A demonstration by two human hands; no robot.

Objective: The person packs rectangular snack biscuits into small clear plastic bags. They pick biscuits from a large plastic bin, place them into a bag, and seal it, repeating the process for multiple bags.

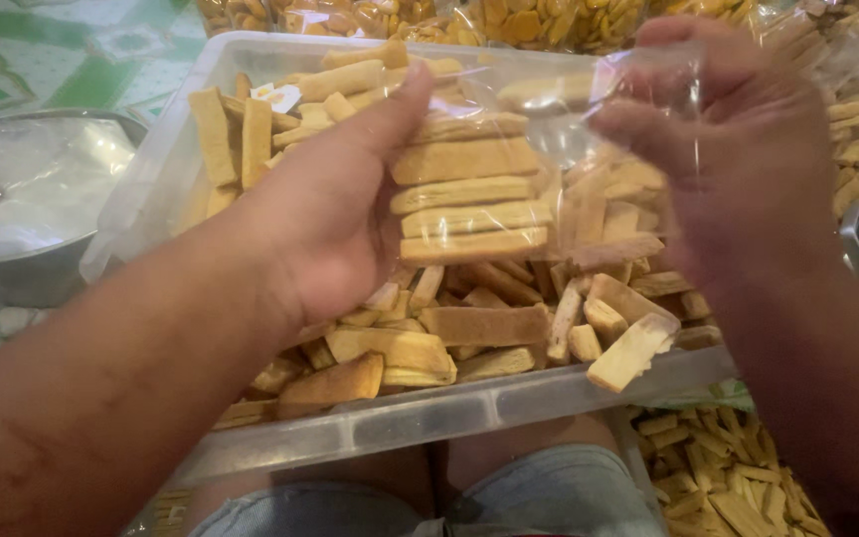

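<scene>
We find open room only at the upper left above the metal bowl (42, 214); the biscuit-filled plastic tub (469, 408) and clear bag (549, 149) block the centre.

Clear plastic bag (509, 189) of stacked biscuits held over the tub; filled bags (509, 20) behind.

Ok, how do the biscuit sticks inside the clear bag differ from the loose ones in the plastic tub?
The sticks in the clear bag lie flat, stacked parallel, held between the left hand and right hand. The loose sticks in the tub lie jumbled at all angles, several broken short. Both are the same golden-brown baked sticks.
</scene>
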